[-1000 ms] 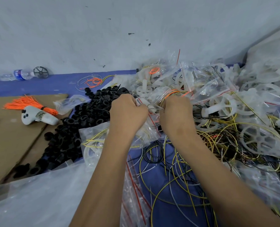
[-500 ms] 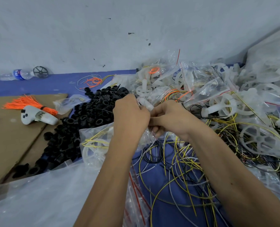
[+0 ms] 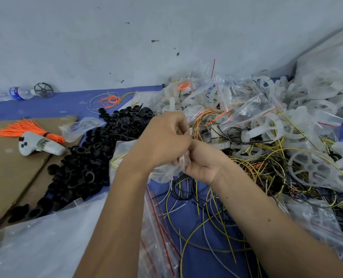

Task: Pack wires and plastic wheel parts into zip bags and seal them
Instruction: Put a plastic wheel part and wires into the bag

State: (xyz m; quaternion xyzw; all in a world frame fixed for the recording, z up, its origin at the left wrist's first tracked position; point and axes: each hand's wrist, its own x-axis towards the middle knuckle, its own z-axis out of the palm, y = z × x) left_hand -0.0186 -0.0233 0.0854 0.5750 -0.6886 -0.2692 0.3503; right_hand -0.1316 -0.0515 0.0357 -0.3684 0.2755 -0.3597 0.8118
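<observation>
**Closing a bag between both hands, hemmed in by clutter**

Across the right half of the frame a heap of white plastic wheel parts (image 3: 271,127) and filled bags climbs toward the wall (image 3: 106,37), which shuts off the top edge. Tangled yellow and black wires (image 3: 206,227) sprawl over the blue mat (image 3: 196,263) at bottom centre, spreading under my right forearm. A pile of black rings (image 3: 98,149) runs diagonally through the left middle, with brown cardboard (image 3: 10,177) beyond it at the left edge. Empty zip bags with red strips (image 3: 160,233) lie between my forearms at the bottom.

The zip bag (image 3: 166,171) I am working on sits at frame centre, crumpled between my hands, a wheel and yellow wire showing through it at the left. My left hand (image 3: 162,145) is curled over its top, fingers pinching the plastic; my right hand (image 3: 202,165) grips the same bag from the right, fingers folded round it. I judge this to be the sealing step. Whether the strip is fully closed I cannot tell, since my knuckles hide it.

Next I should run pinched fingers along the strip, then drop the bag on the filled heap at upper right. Free room is scarce: only the blue strip at upper left and the cardboard offer bare surface, so I lift clear of the loose wires rather than drag through them.
</observation>
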